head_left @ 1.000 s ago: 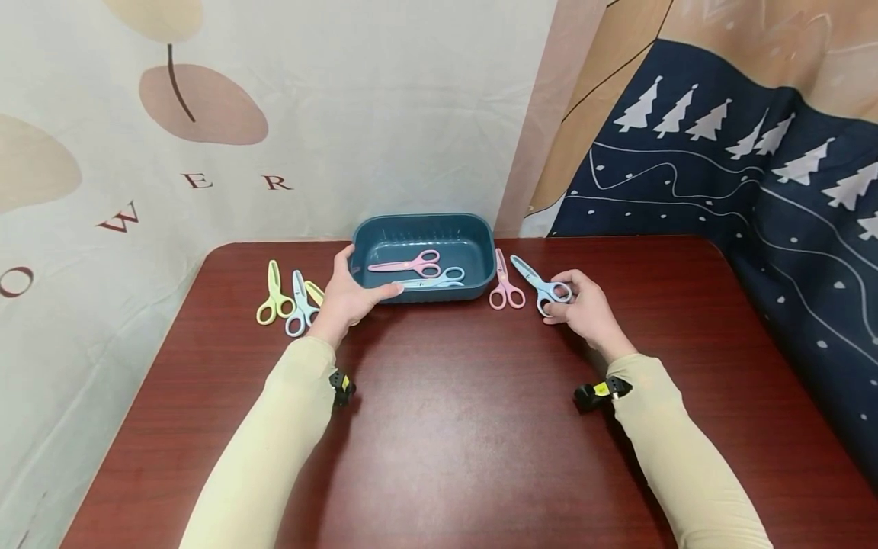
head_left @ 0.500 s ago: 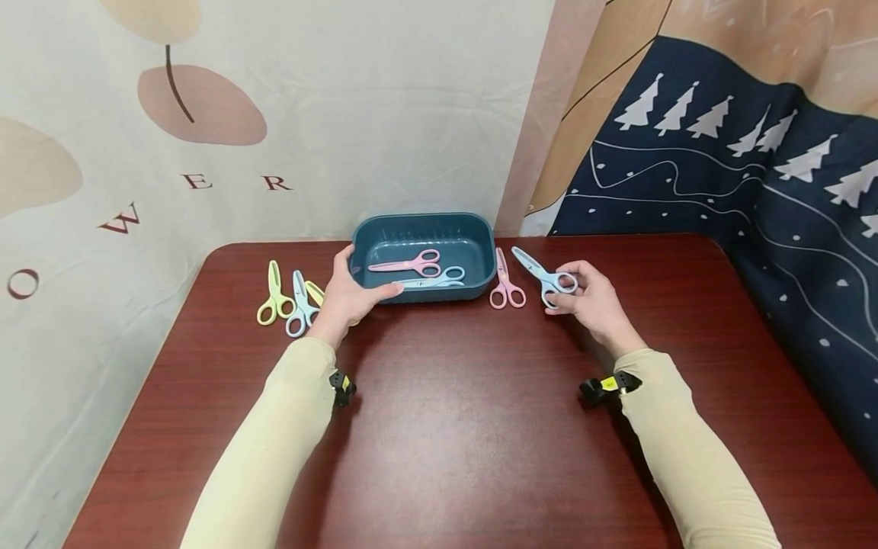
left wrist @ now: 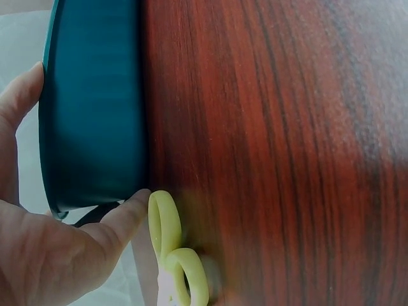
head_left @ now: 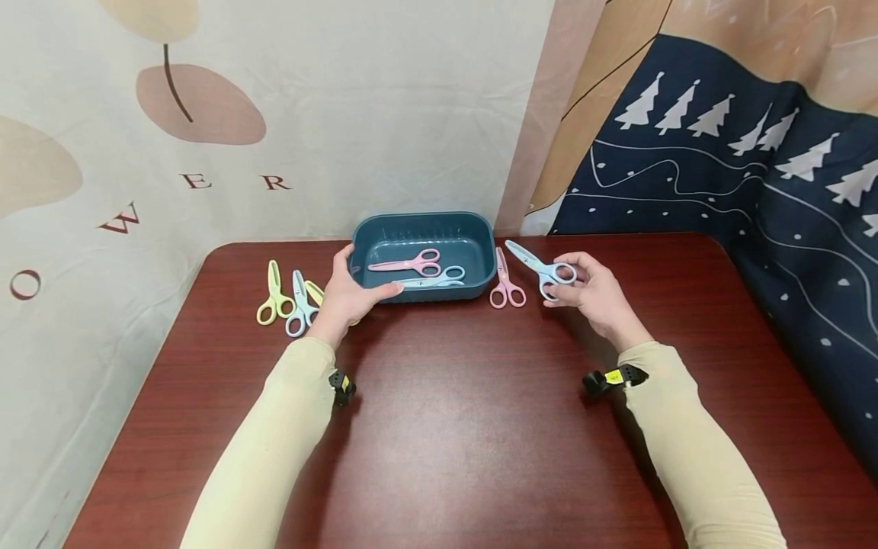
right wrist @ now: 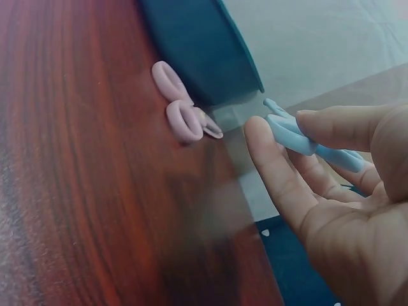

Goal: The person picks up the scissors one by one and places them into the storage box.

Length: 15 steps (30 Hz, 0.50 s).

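My right hand (head_left: 604, 300) pinches a pair of light blue scissors (head_left: 546, 271) by the handles, held above the table with the blades pointing back and left. In the right wrist view, thumb and fingers close on the blue handle loops (right wrist: 290, 135). My left hand (head_left: 350, 296) grips the left end of a dark teal plastic bin (head_left: 473, 292), thumb at the front rim and fingers at the left side. Inside the bin lie pink scissors (head_left: 411, 264) and light blue scissors (head_left: 439, 281). Between bin and right hand, pink scissors (head_left: 506, 290) lie on the table.
Left of the bin lie yellow-green scissors (head_left: 274, 293), light blue scissors (head_left: 300, 305) and further yellow-green scissors (left wrist: 185, 271), partly hidden by my left hand in the head view. The reddish-brown table (head_left: 453, 427) ends at a cloth backdrop (head_left: 384, 114) behind the bin.
My right hand has moved slightly back and to the right, raising the light blue scissors off the table. Their blade tips have swung left. The left hand and bin stay where they were.
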Motion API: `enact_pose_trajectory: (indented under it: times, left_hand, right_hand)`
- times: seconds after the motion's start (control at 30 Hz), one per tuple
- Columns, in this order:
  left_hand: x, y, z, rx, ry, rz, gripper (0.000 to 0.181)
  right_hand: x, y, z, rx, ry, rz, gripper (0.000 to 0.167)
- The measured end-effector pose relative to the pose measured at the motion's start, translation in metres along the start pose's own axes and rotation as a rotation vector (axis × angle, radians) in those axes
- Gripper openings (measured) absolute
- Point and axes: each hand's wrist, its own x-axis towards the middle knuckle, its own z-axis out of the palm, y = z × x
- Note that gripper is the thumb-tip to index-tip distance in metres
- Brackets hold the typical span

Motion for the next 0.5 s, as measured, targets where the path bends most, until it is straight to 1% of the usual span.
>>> enact_pose_trajectory:
  times: [0.5]
  left_hand:
    - [0.001, 0.0, 0.0, -0.015, -0.008, -0.009, 0.12]
  right_hand:
    - [0.005, -0.014, 0.007, 0.023, -0.031, -0.02, 0.043]
